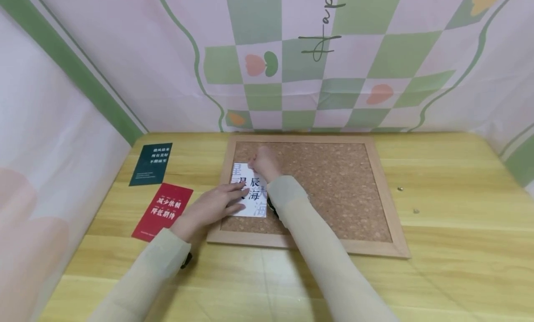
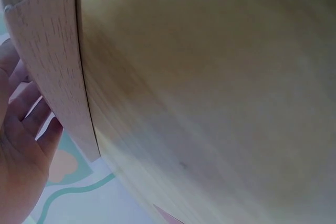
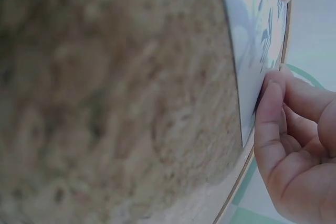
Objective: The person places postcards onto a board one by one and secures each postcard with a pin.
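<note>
On corkboard (image 1: 333, 187), white card (image 1: 255, 192), left hand (image 1: 214, 204) atop

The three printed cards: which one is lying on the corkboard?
The white card, touched by the left hand; the dark green card and red card lie directly on the wooden table, left of the corkboard.

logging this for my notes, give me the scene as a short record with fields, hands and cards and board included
left hand: fingers resting on the white card
right hand: fingertips together at that card's top edge; anything between them cannot be made out
cork board: wood-framed, lying on the table, white card on its left part
other cards: dark green card and red card, left of the board
small objects: two, right of the board, too small to identify
</note>
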`<action>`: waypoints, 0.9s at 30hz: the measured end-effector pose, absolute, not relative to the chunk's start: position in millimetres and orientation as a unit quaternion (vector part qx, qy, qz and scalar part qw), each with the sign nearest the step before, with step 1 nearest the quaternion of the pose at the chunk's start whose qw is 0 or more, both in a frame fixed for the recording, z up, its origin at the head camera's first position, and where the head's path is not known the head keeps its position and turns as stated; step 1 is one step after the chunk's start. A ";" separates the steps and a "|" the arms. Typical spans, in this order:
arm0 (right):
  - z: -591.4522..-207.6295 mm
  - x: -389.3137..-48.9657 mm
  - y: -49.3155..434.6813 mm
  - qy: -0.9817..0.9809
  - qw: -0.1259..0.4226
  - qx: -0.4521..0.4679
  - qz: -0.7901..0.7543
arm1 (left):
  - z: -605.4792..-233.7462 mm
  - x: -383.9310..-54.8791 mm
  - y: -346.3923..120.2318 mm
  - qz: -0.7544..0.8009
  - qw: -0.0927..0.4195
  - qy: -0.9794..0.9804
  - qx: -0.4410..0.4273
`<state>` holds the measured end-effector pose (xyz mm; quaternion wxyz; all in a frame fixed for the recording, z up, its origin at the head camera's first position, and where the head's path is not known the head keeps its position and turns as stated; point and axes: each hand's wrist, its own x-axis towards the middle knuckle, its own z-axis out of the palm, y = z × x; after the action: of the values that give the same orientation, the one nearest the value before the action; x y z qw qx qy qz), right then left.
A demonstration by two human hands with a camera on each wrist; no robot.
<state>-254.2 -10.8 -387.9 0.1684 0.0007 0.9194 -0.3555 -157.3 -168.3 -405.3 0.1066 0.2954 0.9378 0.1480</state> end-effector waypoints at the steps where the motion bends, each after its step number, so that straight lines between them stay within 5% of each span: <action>1: -387.7 -254.0 -11.0 0.920 0.168 0.000 -0.353 | -405.7 -157.6 -168.5 0.148 0.107 0.938 0.295; 27: -390.4 -252.3 -8.1 0.907 0.138 0.032 -0.397 | -406.3 -158.3 -169.9 0.147 0.105 0.937 0.300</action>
<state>-252.3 -8.1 -390.4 0.1385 0.0322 0.9066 -0.3973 -158.3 -169.9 -406.3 0.1049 0.3002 0.9366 0.1471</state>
